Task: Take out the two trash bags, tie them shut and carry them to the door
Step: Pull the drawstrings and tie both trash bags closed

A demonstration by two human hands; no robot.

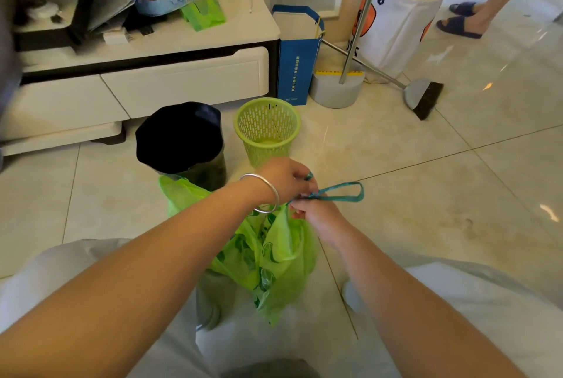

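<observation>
A green printed trash bag (pixel 274 255) stands on the floor between my knees, out of its bin. Its teal drawstring (pixel 344 193) sticks out to the right as a loop. My left hand (pixel 285 179), with a silver bangle on the wrist, pinches the drawstring above the bag's mouth. My right hand (pixel 316 213) grips the string just below it, at the gathered neck. A black trash bag (pixel 179 137) still lines a bin behind, its mouth wide open. The green mesh bin (pixel 267 130) beside it holds no bag.
A white TV cabinet (pixel 137 73) runs along the left. A blue paper bag (pixel 297 54), a dustpan with broom (pixel 423 97) and a white laundry bag (pixel 396 21) stand at the back. A person's feet in slippers (pixel 460 24) are at top right. Tiled floor spreads to the right.
</observation>
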